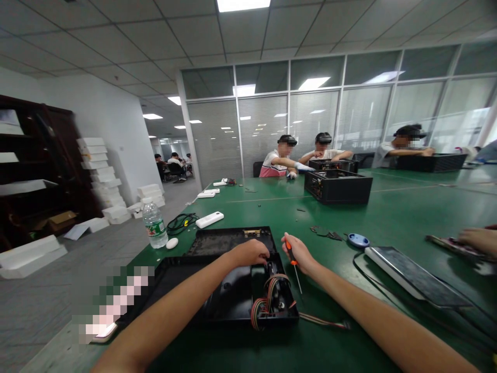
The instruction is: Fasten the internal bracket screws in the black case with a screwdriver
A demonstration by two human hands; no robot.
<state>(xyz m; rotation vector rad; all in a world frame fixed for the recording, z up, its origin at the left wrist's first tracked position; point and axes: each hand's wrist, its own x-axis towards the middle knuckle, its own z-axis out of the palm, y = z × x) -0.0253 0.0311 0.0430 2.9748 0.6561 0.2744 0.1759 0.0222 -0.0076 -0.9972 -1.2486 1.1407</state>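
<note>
While the right hand (301, 254) holds a screwdriver (294, 261) right of the near, open computer case (235, 300), the left hand (253, 252), grip unreadable, seemingly works inside the far right corner; screw-turning would call for the tip inward.

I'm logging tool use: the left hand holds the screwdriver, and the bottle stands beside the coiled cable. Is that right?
Wrong hand: the head view shows the right hand holding the screwdriver; the bottle stands beside the coiled cable.

Black case (236, 296) open; screwdriver (293, 259) beside, tip seemingly raised
</note>
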